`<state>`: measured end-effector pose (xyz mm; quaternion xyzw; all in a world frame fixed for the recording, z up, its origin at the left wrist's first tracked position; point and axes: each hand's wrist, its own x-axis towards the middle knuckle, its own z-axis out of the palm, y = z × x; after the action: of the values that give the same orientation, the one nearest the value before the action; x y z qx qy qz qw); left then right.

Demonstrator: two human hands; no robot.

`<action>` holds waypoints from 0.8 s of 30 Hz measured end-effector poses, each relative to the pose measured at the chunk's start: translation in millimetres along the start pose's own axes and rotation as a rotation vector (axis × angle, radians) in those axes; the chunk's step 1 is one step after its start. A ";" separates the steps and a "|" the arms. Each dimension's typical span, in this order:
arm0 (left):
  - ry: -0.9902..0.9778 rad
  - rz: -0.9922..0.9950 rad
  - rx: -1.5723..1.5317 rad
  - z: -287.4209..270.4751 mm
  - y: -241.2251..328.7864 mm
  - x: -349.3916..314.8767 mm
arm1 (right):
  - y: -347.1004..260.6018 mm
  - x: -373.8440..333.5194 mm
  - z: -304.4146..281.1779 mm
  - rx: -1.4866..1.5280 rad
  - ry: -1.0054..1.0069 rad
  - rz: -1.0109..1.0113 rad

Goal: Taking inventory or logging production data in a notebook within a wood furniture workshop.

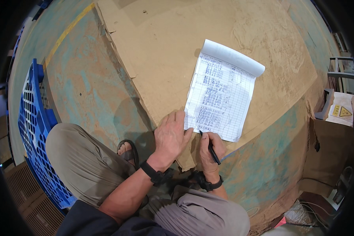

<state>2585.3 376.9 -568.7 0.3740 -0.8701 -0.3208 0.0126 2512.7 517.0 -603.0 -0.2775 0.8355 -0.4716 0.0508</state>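
Note:
A pad of ruled paper (218, 96) lies at a slant on a brown cardboard sheet (157, 51). Its front page is rolled back over the top edge, and handwriting fills much of the left and middle columns. My left hand (171, 133) rests flat at the pad's lower left corner, thumb spread beside the bottom edge. In my right hand (220, 143) a black pen (214, 152) is gripped, its tip at the lowest written lines. Both wrists wear black bands.
Blue plastic lattice pallet (33, 102) stands upright at my left. The painted floor (86, 82) is worn green, with a yellow line (69, 29). To the right are a cardboard box (326, 149) and a sheet with a yellow warning triangle (342, 111). My sandalled foot (128, 151) is beside the cardboard.

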 end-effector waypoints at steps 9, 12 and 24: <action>0.010 0.001 -0.020 1.4 -0.4 -0.2 | -0.8 -0.2 -1.4 0.021 -0.019 0.019; 0.011 0.002 -0.017 0.8 0.6 0.7 | -0.1 1.0 -0.8 0.021 -0.017 0.025; 0.000 0.003 -0.009 0.3 0.2 1.2 | -1.4 0.8 -1.0 0.010 0.007 0.056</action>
<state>2584.2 376.3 -569.1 0.3726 -0.8692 -0.3247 0.0147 2512.3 516.8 -601.2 -0.2520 0.8408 -0.4751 0.0623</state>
